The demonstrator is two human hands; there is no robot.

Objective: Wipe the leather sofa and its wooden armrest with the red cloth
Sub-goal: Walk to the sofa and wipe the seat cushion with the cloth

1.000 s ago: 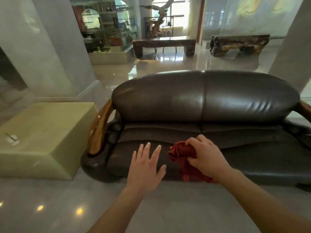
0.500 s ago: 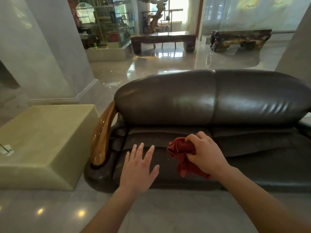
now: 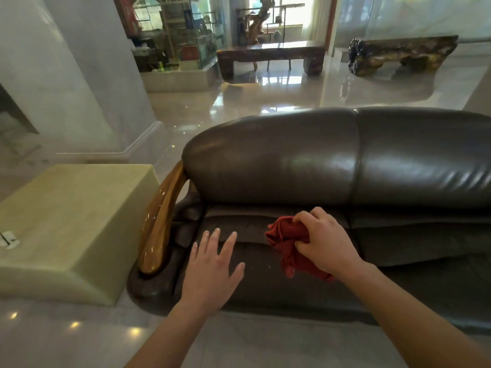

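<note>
Right hand (image 3: 325, 243) grips a crumpled red cloth (image 3: 288, 241) over the dark leather sofa (image 3: 292, 166) seat; left hand (image 3: 210, 269) spread open, empty, nearer the glossy wooden armrest (image 3: 159, 221).

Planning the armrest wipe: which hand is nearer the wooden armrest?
Left. The left hand hovers open just beside the wooden armrest; the right hand, gripping the red cloth, is farther along the seat.

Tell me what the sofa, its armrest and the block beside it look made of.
Sofa: dark brown leather or a look-alike, glossy with soft creases. Armrest: varnished wood, amber grain under bright highlights. Block: likely polished stone, pale yellow-green with faint veining.
</note>
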